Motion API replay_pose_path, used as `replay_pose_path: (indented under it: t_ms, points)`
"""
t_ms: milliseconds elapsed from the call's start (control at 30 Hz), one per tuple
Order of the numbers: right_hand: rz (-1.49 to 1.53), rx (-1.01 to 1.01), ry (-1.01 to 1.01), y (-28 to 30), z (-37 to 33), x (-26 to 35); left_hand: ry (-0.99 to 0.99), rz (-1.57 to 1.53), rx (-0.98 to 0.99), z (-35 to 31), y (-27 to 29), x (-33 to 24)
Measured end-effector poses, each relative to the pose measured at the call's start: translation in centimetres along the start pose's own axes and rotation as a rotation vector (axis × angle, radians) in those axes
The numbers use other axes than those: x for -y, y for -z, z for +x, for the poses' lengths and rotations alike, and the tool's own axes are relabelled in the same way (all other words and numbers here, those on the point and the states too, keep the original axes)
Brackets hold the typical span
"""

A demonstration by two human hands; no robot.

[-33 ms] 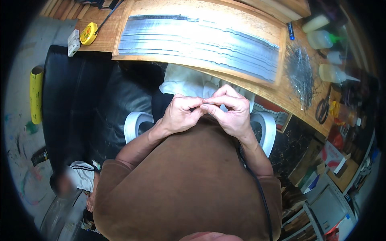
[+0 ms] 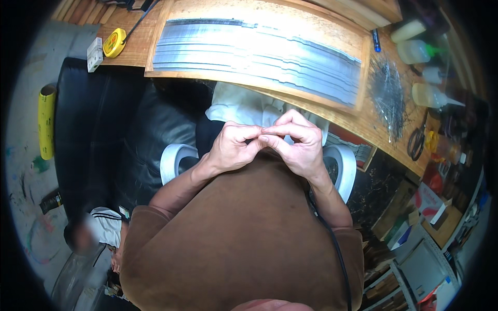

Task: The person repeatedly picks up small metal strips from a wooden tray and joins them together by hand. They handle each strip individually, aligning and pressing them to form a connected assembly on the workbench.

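Note:
My left hand and my right hand meet in front of my chest, thumbs and forefingers pinched tip to tip. Whatever lies between the fingertips is too small and covered to make out. Beyond them, on the bench, rests a shallow wooden tray with a raised frame. Thin grey strips fill it in long, stepped rows, and bright light washes out their middle. To the tray's right spreads a loose heap of thin, shiny, wire-like pieces. Neither hand touches the tray or the heap.
A yellow tape measure and a small white box sit at the bench's left end. Scissors, a blue marker and squeeze bottles lie right. A black sofa stands left; another person is lower left.

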State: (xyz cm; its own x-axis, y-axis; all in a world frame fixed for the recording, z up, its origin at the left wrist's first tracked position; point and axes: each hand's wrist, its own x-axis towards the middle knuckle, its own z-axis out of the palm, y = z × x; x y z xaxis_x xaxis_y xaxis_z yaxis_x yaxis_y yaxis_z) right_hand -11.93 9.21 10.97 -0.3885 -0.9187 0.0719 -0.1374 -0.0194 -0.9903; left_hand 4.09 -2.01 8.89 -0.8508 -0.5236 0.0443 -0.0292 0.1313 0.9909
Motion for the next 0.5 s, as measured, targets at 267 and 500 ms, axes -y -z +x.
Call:
replay_pose_path:
  t_ms: [267,500]
  points:
    - [0.002,0.018,0.006,-0.03,0.01,-0.2,-0.013,0.024,0.003,-0.21,0.11,0.6]
    - [0.025,0.019,-0.044,-0.16,0.1,0.01,0.025,0.019,0.03,-0.39,0.27,0.68]
